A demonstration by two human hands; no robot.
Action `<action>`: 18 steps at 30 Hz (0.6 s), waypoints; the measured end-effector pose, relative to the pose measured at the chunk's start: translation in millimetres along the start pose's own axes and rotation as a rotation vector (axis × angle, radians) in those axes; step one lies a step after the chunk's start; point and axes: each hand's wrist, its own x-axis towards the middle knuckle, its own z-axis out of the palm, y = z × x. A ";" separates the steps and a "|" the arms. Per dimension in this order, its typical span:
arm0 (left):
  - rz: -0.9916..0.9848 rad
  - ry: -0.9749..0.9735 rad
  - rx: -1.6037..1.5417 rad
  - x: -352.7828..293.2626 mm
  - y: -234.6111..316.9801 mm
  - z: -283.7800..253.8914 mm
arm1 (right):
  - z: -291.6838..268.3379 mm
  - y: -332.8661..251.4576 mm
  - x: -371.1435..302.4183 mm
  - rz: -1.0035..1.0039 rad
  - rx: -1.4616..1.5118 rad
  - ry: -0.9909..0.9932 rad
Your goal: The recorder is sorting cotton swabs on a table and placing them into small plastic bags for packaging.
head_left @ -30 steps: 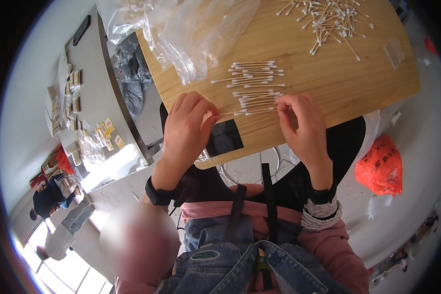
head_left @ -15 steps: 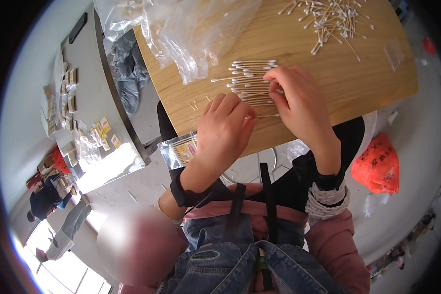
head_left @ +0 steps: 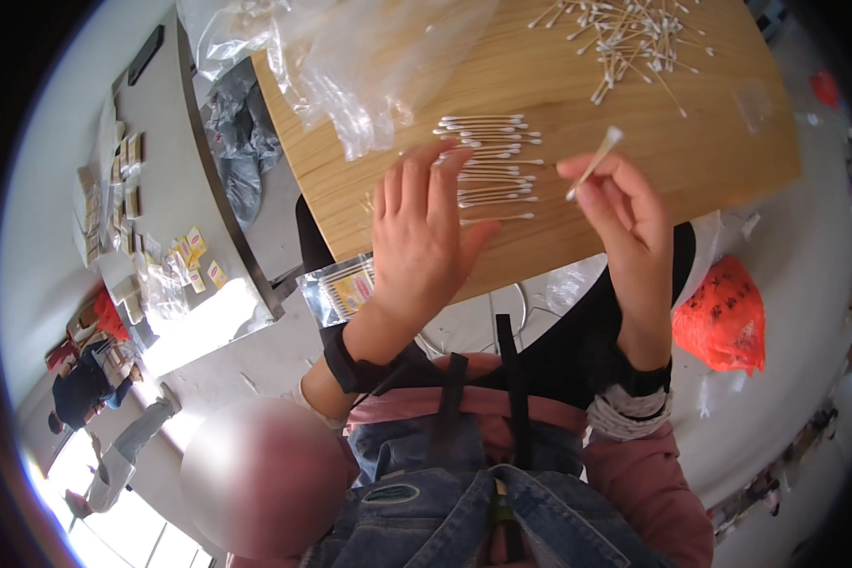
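Observation:
Between the thumb and fingers of my right hand (head_left: 632, 222) a single cotton swab (head_left: 594, 165) is pinched, tilted and held above the wooden table. My left hand (head_left: 417, 222) is open, thumb spread from the fingers, its fingertips at the left ends of a row of cotton swabs (head_left: 497, 178). These swabs lie roughly parallel, one below another, and some left tips are hidden by that hand. One swab lies a little apart at the near end of the row. A loose heap of cotton swabs (head_left: 639, 45) is scattered at the table's far right.
A crumpled clear plastic bag (head_left: 346, 71) covers the far left of the wooden table (head_left: 710, 161). By my left wrist sits a clear packet of swabs (head_left: 346, 289). A grey table (head_left: 175, 104) with small packs stands left; a red bag (head_left: 726, 317) lies on the floor at right.
My right hand has drawn back from the row toward the right, now with a swab pinched in it. My left hand has opened from a pinch and shifted slightly up and left.

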 end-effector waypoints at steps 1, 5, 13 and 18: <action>-0.004 -0.010 0.004 5.2 -0.1 1.4 | -2.7 0.1 -9.9 0.109 0.187 -0.016; 0.005 -0.037 0.037 21.5 -4.5 9.4 | -6.2 22.2 -30.0 0.244 0.746 -0.081; -0.033 -0.008 -0.247 26.2 -24.6 3.3 | -2.0 19.9 -46.8 0.265 0.682 -0.002; -0.111 -0.018 -0.415 23.6 -33.7 3.5 | -4.3 26.1 -50.4 0.254 0.643 0.019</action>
